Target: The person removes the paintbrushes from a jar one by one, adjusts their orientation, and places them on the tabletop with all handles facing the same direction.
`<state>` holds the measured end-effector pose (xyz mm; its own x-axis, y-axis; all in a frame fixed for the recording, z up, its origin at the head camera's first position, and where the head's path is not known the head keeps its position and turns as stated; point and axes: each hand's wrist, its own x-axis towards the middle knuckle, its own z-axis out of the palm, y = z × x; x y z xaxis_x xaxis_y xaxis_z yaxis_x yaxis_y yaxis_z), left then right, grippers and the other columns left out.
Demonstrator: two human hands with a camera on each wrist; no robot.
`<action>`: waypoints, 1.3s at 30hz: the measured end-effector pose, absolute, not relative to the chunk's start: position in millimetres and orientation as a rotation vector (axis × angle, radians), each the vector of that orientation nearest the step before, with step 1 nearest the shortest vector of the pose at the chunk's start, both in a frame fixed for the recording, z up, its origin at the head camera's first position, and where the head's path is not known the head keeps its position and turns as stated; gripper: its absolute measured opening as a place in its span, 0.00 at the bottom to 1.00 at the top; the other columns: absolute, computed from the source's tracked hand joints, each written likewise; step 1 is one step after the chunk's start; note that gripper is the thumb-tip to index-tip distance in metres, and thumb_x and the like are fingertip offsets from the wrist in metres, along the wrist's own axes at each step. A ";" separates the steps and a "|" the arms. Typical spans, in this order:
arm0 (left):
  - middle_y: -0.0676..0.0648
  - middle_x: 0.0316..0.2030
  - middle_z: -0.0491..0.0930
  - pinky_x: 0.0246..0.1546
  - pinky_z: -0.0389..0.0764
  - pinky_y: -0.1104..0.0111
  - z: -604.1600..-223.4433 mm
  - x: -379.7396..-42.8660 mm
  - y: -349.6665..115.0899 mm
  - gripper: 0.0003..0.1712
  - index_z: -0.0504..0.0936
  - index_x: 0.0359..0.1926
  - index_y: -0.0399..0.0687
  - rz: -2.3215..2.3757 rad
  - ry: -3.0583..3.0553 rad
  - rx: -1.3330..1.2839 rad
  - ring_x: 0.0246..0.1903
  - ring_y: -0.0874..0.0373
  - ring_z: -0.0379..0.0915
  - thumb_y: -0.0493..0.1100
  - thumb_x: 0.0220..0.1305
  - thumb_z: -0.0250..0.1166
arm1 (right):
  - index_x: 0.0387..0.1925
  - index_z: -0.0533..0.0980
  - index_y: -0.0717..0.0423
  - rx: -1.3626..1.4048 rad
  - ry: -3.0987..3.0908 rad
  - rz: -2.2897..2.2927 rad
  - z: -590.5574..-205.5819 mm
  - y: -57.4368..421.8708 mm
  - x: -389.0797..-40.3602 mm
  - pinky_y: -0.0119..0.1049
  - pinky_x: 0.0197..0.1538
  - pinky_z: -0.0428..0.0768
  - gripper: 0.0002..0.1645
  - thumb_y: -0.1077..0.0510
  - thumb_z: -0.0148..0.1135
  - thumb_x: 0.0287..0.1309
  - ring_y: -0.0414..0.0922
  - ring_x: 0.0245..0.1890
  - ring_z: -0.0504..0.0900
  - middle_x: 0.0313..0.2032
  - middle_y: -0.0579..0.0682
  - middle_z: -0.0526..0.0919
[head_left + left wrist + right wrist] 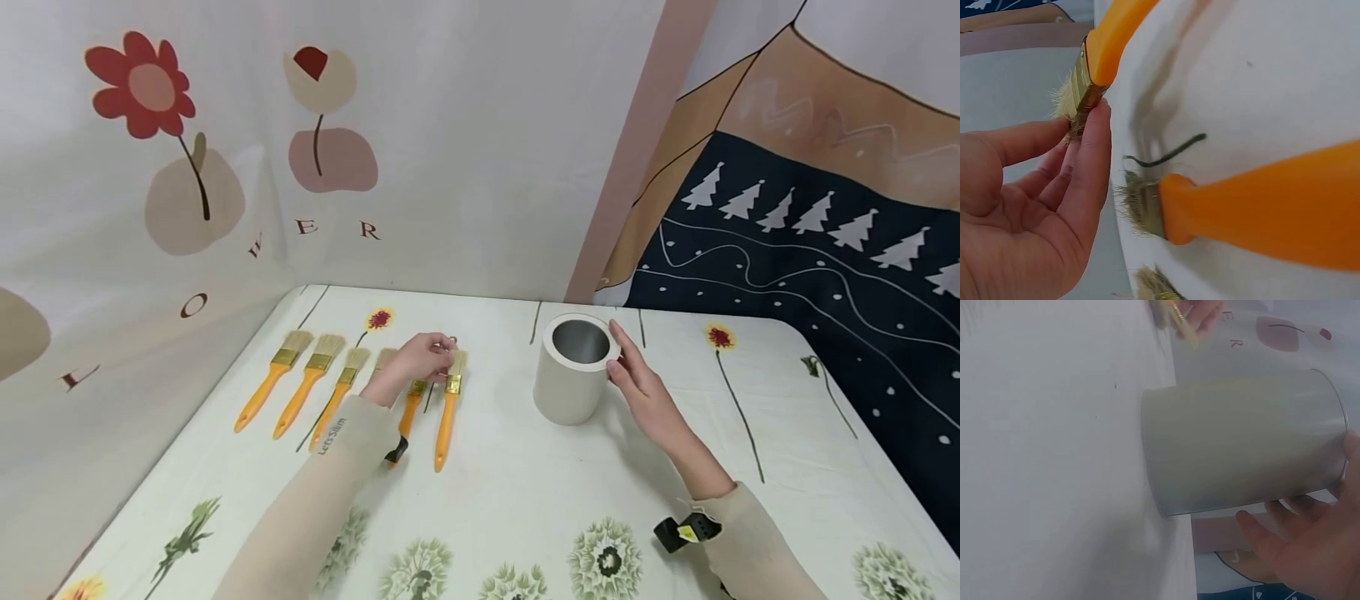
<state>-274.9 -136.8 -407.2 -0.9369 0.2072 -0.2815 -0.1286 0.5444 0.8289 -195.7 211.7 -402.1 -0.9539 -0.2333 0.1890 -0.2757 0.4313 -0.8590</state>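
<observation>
My left hand point(423, 358) pinches a paintbrush point(446, 429) between thumb and fingers, around its bristles and metal band. In the left wrist view this brush point(1113, 47) has a smooth orange handle, tilted up from the white cloth. Another brush point(1260, 203) lies beside it. My right hand point(645, 396) touches the right side of an upright pale cylinder point(566, 387), near its thick white rim. Its dark grey inside shows from above. In the right wrist view the cylinder point(1244, 440) stands on the cloth, with the fingers point(1266, 540) loosely extended along its side.
Several more orange-handled brushes point(262, 396) lie in a row on the left of the flower-printed tablecloth point(495, 500), partly hidden by my left forearm. A printed white curtain point(465, 150) hangs behind the table, and a dark tree-patterned one point(795, 250) at the right.
</observation>
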 end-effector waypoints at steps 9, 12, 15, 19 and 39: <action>0.44 0.35 0.79 0.32 0.84 0.73 -417.9 -270.4 -132.5 0.07 0.80 0.45 0.37 1.219 2.553 0.059 0.27 0.60 0.77 0.33 0.68 0.60 | 0.80 0.42 0.45 0.470 -2.624 1.593 -401.4 210.5 -195.4 0.53 0.69 0.67 0.36 0.51 0.40 0.79 0.63 0.76 0.55 0.80 0.54 0.44; 0.45 0.33 0.79 0.30 0.82 0.73 -417.8 -269.6 -131.0 0.05 0.80 0.42 0.38 1.159 2.615 0.061 0.27 0.60 0.76 0.32 0.65 0.62 | 0.80 0.42 0.44 0.470 -2.628 1.586 -401.3 210.3 -195.8 0.53 0.69 0.67 0.36 0.51 0.40 0.79 0.63 0.76 0.55 0.80 0.53 0.44; 0.46 0.31 0.80 0.27 0.76 0.74 -416.0 -269.5 -129.2 0.03 0.80 0.39 0.40 1.018 2.698 0.062 0.26 0.59 0.74 0.33 0.63 0.63 | 0.80 0.42 0.44 0.471 -2.631 1.579 -401.6 209.9 -197.1 0.53 0.69 0.67 0.36 0.51 0.40 0.79 0.63 0.76 0.55 0.80 0.54 0.44; 0.48 0.29 0.80 0.27 0.71 0.73 -413.3 -271.0 -128.3 0.02 0.79 0.36 0.44 0.815 2.799 0.077 0.27 0.58 0.73 0.36 0.63 0.65 | 0.80 0.41 0.44 0.473 -2.637 1.579 -400.7 209.0 -199.0 0.53 0.69 0.67 0.36 0.50 0.41 0.79 0.63 0.76 0.55 0.80 0.54 0.44; 0.43 0.52 0.82 0.48 0.82 0.59 -384.9 -275.7 -148.9 0.11 0.80 0.52 0.45 1.130 2.938 0.131 0.49 0.48 0.79 0.38 0.72 0.59 | 0.77 0.55 0.51 0.412 -2.600 1.343 -377.2 234.8 -204.6 0.60 0.73 0.62 0.32 0.50 0.44 0.78 0.61 0.75 0.59 0.76 0.58 0.58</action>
